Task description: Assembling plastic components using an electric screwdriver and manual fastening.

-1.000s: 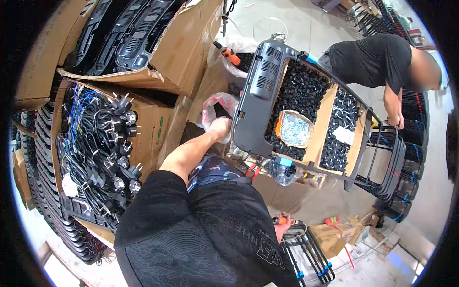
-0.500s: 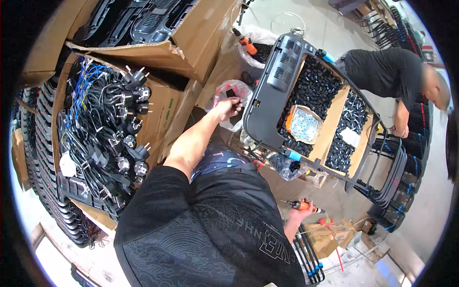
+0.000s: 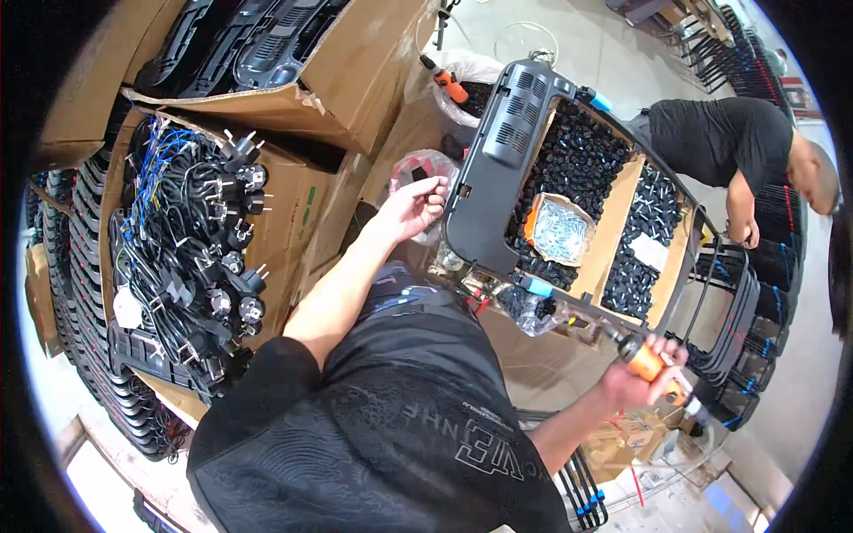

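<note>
My right hand (image 3: 629, 388) is wrapped round an orange screwdriver (image 3: 647, 361), a power tool with a slim metal bit tilted up and to the left. It is held off to the right, below the near edge of a black plastic frame (image 3: 475, 235). My left hand (image 3: 416, 210) is just left of that frame, its fingers curled in and the fingertips together. Whatever small thing they may pinch cannot be made out. Behind the left hand is a clear and pink plastic bag (image 3: 410, 167). Within the frame are black plastic parts (image 3: 582, 151), dark screw-like pieces (image 3: 641, 235) and a bag of silvery screws (image 3: 562, 233).
Black cables with plugs (image 3: 191, 266) fill a carton on the left. Above it a cardboard box (image 3: 329, 115) holds black plastic covers. A second orange tool (image 3: 450, 86) lies by a white bag. Another person (image 3: 711, 142) bends over stacked black frames (image 3: 733, 311) at the right.
My right hand has risen up and to the right with the screwdriver, closer to the frame. My left hand has shifted slightly down, and its palm has turned upward. The other person's hand has lowered slightly.
</note>
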Demonstrator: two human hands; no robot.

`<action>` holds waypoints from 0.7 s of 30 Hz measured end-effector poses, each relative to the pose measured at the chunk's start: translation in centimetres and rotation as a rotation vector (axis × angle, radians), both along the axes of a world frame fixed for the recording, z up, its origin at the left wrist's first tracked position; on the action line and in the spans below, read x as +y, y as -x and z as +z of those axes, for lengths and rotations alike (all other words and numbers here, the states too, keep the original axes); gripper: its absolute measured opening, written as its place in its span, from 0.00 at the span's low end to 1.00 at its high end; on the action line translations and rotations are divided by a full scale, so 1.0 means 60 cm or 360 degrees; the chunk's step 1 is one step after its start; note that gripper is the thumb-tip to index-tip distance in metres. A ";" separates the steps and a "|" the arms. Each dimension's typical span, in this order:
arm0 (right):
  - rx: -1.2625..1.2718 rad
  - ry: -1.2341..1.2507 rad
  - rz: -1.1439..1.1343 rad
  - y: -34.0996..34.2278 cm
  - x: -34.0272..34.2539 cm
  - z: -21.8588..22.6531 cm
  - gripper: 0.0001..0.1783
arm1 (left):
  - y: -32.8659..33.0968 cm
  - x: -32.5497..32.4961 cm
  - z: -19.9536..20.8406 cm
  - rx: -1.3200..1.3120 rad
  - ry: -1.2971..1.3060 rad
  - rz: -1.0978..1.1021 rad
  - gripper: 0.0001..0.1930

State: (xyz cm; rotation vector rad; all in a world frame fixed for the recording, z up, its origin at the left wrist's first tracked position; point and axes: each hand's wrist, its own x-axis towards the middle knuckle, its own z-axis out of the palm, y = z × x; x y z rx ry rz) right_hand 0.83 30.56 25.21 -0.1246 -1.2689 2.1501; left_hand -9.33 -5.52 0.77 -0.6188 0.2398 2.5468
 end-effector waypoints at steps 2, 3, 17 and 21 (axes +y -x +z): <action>0.0133 0.0097 0.0173 0.046 -0.023 0.021 0.10 | 0.000 0.023 0.081 0.0032 0.0003 -0.0004 0.08; 0.0259 0.0191 0.0365 0.070 -0.036 0.026 0.09 | -0.001 0.032 0.110 0.0040 0.0007 -0.0003 0.08; 0.0296 -0.0214 0.0720 0.251 -0.241 -0.038 0.07 | 0.056 0.111 0.196 0.0294 0.0110 -0.0113 0.09; 0.0284 -0.0246 0.0719 0.283 -0.249 -0.057 0.06 | 0.084 0.113 0.183 0.0243 0.0115 -0.0051 0.09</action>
